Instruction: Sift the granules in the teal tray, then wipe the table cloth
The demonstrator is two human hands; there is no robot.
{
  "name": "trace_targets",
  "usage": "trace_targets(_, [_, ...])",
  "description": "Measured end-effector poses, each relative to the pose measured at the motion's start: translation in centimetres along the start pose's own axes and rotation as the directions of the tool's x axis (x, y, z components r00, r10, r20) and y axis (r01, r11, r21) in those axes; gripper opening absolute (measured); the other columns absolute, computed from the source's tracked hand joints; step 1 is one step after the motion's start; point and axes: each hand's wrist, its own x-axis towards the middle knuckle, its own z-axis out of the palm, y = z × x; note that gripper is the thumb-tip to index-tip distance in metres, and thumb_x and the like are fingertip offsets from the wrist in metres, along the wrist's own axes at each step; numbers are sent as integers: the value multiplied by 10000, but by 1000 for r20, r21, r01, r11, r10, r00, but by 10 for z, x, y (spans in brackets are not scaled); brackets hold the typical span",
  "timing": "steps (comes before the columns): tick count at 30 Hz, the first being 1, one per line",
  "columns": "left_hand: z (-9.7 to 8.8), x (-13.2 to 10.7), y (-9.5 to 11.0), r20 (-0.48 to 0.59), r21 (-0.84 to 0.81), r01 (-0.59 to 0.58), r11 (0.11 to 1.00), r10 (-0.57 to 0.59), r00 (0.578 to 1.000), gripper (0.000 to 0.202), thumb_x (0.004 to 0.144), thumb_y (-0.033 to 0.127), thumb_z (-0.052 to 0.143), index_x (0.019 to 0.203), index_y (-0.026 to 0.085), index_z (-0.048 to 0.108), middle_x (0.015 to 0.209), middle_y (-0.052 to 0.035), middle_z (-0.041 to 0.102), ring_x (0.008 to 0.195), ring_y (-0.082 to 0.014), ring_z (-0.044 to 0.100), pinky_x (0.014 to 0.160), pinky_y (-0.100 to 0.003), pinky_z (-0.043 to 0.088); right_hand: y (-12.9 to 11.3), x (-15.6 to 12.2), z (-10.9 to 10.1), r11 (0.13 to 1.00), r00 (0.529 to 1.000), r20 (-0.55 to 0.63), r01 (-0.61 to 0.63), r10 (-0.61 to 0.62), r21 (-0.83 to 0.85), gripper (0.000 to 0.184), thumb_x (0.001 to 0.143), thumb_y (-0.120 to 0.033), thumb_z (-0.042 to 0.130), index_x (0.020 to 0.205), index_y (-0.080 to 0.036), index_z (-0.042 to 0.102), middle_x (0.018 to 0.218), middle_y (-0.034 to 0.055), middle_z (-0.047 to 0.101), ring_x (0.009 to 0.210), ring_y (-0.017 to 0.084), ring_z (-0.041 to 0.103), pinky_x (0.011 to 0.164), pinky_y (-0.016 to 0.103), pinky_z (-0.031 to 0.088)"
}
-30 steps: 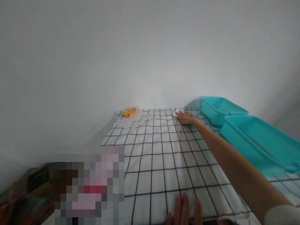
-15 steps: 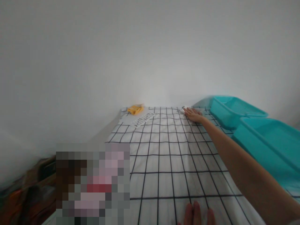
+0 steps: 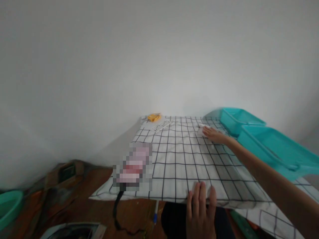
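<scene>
A white cloth with a black grid (image 3: 174,159) lies spread over a raised flat surface. My right hand (image 3: 214,134) reaches far across it on an outstretched arm and lies flat on the cloth. Its fingertips touch a small white patch (image 3: 203,127) that I cannot make out. At the near edge of the cloth my left hand (image 3: 200,209) rests with its fingers straight and close together, the tips on the fabric. Neither hand holds anything.
Two teal plastic bins (image 3: 236,119) (image 3: 276,147) stand along the right side. A small yellow object (image 3: 154,117) and a white toothed strip (image 3: 162,125) lie at the far end by the wall. A black cable (image 3: 117,212) hangs down at the left, over a wooden floor with a green basin (image 3: 8,205).
My right hand has slid back toward me over the cloth, away from the far edge. The view has pulled back, so the near edge, the floor and more of my left hand show.
</scene>
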Motion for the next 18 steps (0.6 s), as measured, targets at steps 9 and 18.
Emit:
trace_targets(9, [-1,-4,3,93,-13,8,1000,-7,996,477,915,303,603,1389,266,566,1471,-66,531,1391,-248,440,1220,-450,222,-61,-213,36,970,975,-19,223,-222,101,575,1032,-394,252,1585,-477,118,1647,-60,219,1528,266,175,1181,598,317])
trace_targets(18, [-13,5,0,161,-17,4,1000,-1,987,564,920,275,581,1473,261,476,1480,-72,522,1399,-246,437,1204,-449,284,-2,-173,46,995,995,25,-94,93,31,601,1031,-432,249,1614,-366,115,1682,5,98,1532,342,83,1148,691,265])
